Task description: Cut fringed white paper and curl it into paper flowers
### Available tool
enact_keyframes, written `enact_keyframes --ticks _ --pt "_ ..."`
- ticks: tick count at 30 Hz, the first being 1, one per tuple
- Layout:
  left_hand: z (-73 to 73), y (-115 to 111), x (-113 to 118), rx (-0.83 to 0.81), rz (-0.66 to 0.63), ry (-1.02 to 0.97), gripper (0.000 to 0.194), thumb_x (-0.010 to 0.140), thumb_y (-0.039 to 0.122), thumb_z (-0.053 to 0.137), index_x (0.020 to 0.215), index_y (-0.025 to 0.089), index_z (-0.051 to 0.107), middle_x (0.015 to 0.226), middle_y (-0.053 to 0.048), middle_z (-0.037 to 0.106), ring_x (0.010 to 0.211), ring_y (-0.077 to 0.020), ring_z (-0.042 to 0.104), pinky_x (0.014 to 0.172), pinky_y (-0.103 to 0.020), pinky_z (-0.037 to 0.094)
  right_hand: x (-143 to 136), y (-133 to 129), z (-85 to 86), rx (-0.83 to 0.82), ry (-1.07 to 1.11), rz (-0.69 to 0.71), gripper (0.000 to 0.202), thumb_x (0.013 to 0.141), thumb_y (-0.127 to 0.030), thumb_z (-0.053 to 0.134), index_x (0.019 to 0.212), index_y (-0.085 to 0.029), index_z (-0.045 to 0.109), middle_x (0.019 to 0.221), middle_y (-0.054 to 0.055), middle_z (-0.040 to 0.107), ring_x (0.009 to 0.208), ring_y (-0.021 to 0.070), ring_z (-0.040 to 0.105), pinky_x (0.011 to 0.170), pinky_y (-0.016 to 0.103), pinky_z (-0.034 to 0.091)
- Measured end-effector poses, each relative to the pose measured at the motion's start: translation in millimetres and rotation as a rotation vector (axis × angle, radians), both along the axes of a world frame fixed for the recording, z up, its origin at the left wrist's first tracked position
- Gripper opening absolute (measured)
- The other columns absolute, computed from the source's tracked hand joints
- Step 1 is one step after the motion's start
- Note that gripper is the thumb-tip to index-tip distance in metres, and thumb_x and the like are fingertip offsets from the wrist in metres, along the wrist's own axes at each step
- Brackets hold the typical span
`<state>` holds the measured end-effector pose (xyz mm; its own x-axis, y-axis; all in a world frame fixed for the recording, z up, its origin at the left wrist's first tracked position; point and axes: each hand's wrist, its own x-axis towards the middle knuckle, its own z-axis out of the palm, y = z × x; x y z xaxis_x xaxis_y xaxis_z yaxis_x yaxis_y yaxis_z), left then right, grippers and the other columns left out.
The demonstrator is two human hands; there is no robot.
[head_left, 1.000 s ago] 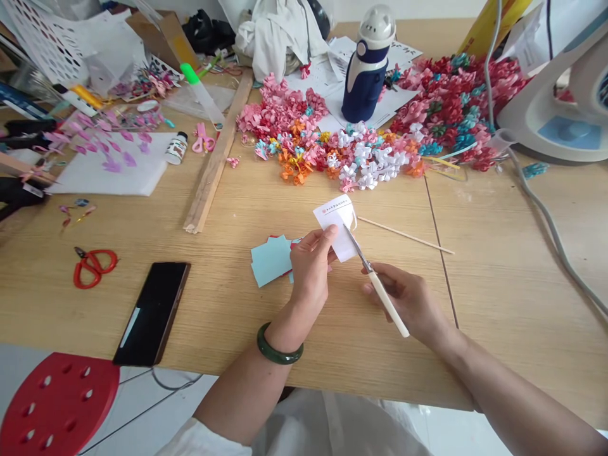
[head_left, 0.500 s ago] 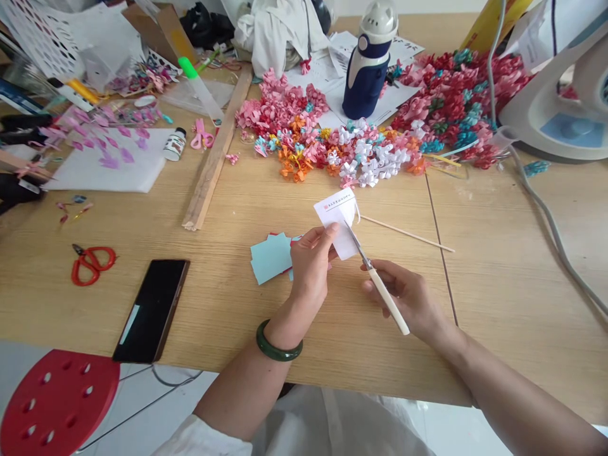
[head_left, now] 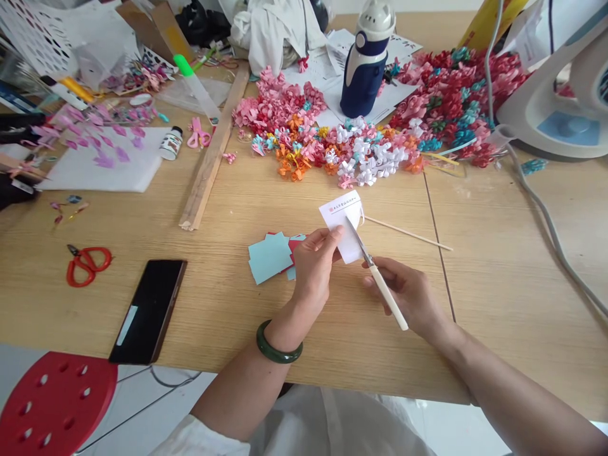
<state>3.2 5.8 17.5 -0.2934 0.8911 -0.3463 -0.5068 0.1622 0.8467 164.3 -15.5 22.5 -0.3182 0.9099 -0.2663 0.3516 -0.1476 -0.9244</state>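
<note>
My left hand (head_left: 314, 263) pinches a small white card (head_left: 339, 212) that has a line of dark print near its top edge. In my right hand (head_left: 409, 292) is a pair of scissors (head_left: 388, 296) with pale handles, its blades lying against the card. A thin white curl hangs at the card's right edge. Just left of my left hand, light blue paper pieces (head_left: 270, 258) lie on the table with red paper (head_left: 295, 243) among them. A thin stick (head_left: 408, 233) rests beyond my right hand.
Colourful ribbon flowers (head_left: 370, 158) are heaped across the back, around a blue bottle (head_left: 363, 82). At left are a wooden strip (head_left: 213, 152), red-handled scissors (head_left: 89, 265), a black phone (head_left: 148, 310) and a small jar (head_left: 171, 144). A grey cable (head_left: 546, 221) runs down the right.
The card and my left hand have shifted slightly to the right in view. More of the red paper shows beside the left hand. Both hands keep their hold.
</note>
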Motion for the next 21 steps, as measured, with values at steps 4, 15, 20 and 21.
enact_keyframes --ticks 4,15,20,21 --pt "-0.3 0.5 -3.0 -0.01 -0.024 -0.003 0.033 0.075 0.051 0.076 0.076 0.019 0.069 0.08 -0.003 0.075 0.074 -0.0172 0.07 0.058 -0.024 0.048 0.5 -0.9 -1.0 -0.004 0.001 0.004 0.045 0.084 -0.058 0.067 0.101 -0.017 0.067 0.059 -0.006 0.044 0.045 0.0076 0.039 0.04 0.023 0.033" --pt "2.1 2.2 -11.1 -0.04 0.049 0.03 0.029 0.073 0.047 0.08 0.079 0.02 0.069 0.095 -0.004 0.077 0.09 -0.021 0.074 0.068 -0.026 0.055 -0.5 -1.0 2.9 -0.006 0.001 0.058 0.043 0.086 -0.053 0.068 0.108 -0.017 0.067 0.062 -0.005 0.047 0.048 0.0084 0.042 0.043 0.024 0.037" --pt "2.6 -0.6 -6.3 -0.054 0.014 0.036 0.028 0.073 0.045 0.08 0.075 0.02 0.068 0.081 -0.001 0.074 0.073 -0.016 0.071 0.058 -0.023 0.051 -0.3 -0.9 2.0 0.009 0.009 0.043 0.043 0.087 -0.053 0.066 0.11 -0.017 0.067 0.06 -0.005 0.046 0.049 0.0088 0.042 0.044 0.023 0.036" --pt "2.8 -1.0 -5.1 -0.045 0.016 0.031 0.027 0.073 0.044 0.08 0.074 0.02 0.068 0.078 0.0 0.073 0.069 -0.0149 0.069 0.055 -0.022 0.049 -0.3 -0.9 1.8 0.014 0.008 0.042 0.043 0.087 -0.053 0.066 0.11 -0.017 0.067 0.061 -0.005 0.046 0.049 0.0089 0.042 0.044 0.023 0.036"
